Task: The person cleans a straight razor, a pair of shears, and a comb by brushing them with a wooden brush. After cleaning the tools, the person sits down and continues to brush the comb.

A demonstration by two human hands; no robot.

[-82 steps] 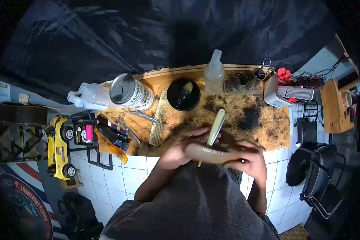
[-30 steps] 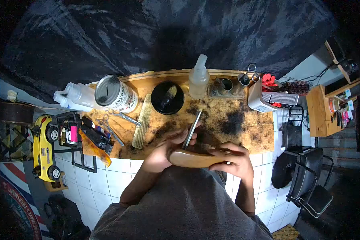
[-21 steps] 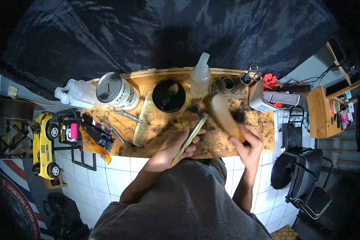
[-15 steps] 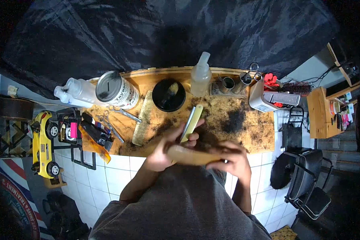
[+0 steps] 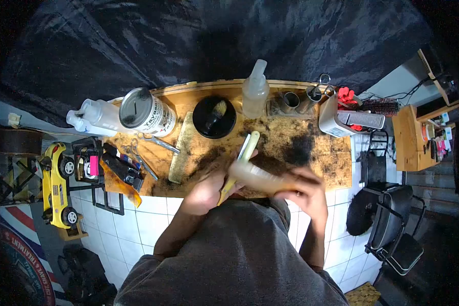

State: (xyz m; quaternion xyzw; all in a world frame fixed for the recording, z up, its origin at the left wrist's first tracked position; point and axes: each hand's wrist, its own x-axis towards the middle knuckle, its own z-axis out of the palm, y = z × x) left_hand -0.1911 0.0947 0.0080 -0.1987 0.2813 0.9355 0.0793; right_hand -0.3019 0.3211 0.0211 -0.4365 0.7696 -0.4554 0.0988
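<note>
Near the front edge of the wooden table, my left hand (image 5: 204, 194) is closed around a straight razor (image 5: 249, 146) with a pale yellow handle, its tip pointing up and away from me. My right hand (image 5: 310, 193) grips a wooden-handled brush (image 5: 260, 178), smeared by motion. The brush's pale end reaches left across the razor and overlaps my left fingers. Beyond my hands, a black round bowl (image 5: 201, 122) has a small shaving brush (image 5: 218, 110) on it. A long comb (image 5: 181, 158) lies to its left.
Dark hair clippings (image 5: 300, 149) litter the table (image 5: 331, 166). A coin tin (image 5: 160, 120), scissors (image 5: 160, 143) and a hair clipper (image 5: 122, 171) stand or lie left. A spray bottle (image 5: 255, 94) and a white holder (image 5: 332, 122) line the back. A yellow toy car (image 5: 58, 186) is far left.
My right hand has moved slightly right and up, swinging the brush's pale end up and rightward over the razor. The razor stays in my left hand, its lower handle now showing.
</note>
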